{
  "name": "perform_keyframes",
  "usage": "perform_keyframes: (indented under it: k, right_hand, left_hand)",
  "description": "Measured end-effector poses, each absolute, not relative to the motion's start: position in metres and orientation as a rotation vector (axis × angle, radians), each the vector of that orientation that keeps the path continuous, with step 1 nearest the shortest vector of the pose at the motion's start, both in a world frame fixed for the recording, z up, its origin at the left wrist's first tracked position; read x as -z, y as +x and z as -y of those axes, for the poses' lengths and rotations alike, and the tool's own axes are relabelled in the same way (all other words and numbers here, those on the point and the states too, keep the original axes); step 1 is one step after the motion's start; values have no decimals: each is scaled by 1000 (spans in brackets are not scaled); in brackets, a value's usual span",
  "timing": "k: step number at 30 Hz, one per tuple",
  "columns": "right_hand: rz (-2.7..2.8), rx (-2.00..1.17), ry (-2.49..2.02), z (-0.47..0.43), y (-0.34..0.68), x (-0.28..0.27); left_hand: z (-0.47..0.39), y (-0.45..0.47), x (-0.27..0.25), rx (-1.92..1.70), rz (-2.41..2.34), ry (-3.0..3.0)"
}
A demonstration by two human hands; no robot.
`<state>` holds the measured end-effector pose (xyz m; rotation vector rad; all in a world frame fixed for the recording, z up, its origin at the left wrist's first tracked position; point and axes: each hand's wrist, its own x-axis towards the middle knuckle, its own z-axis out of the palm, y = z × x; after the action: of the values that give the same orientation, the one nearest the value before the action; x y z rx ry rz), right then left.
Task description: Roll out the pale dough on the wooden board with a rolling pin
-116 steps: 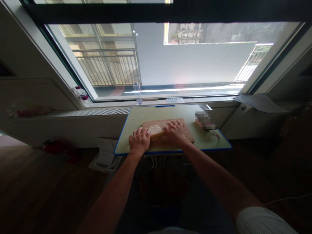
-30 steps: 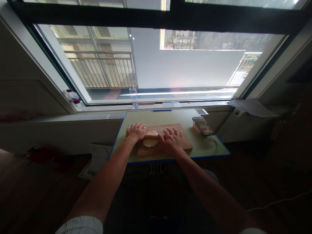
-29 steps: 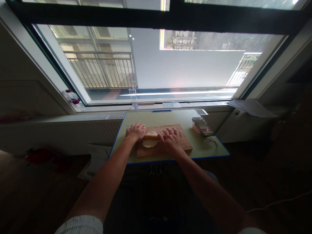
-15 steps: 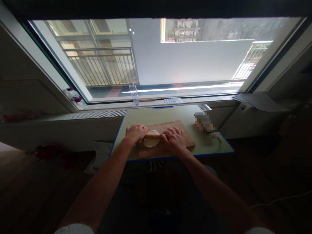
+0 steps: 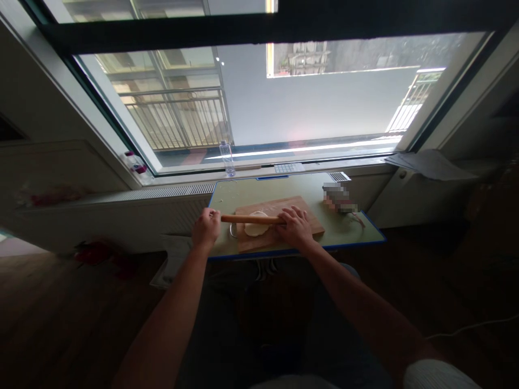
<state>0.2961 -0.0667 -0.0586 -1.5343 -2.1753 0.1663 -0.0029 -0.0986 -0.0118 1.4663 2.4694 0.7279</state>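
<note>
A wooden rolling pin (image 5: 251, 219) lies across a flat round of white dough (image 5: 256, 229), covering its upper part. The dough rests on a wooden cutting board (image 5: 279, 206). My right hand (image 5: 295, 226) is closed over the pin's right end. Just left of the pin's bare left end, my left hand (image 5: 206, 229) has its fingers curled in; whether they hold anything is hidden. A metal loop handle (image 5: 232, 230) shows at the board's left edge.
The board is on a small green table with a blue edge (image 5: 344, 246). At its right lies a blurred-out item (image 5: 339, 199). A clear bottle (image 5: 227, 159) stands on the windowsill behind, near a white gridded card (image 5: 288, 168). Papers (image 5: 432, 164) lie to the right.
My left hand has come off the pin and moved left, fingers curled. The pin now shows along more of its length, its left end uncovered. My right hand stays on it. The view has shifted slightly.
</note>
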Motion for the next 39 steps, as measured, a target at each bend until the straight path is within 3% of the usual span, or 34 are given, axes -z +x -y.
perform_keyframes:
  k: [7,13,25,31,39]
  right_hand:
    - [2069,-139,-1616,80,299,58]
    - [2035,-157,-1594,80,299,58]
    - [2093,-221,-1539,96,324,55]
    - [2139,-183,-1496,113,323,51]
    - [2218,-120,-1650,115,306,43]
  left_hand:
    - [82,17,17,-80,-2430,1618]
    - [63,14,9,122,-2343,1706]
    - [145,18,21,-50,-2247,1762]
    - [134,29,-7,-929,-2384,1990]
    - [90,79,25,-509,-2312,2205]
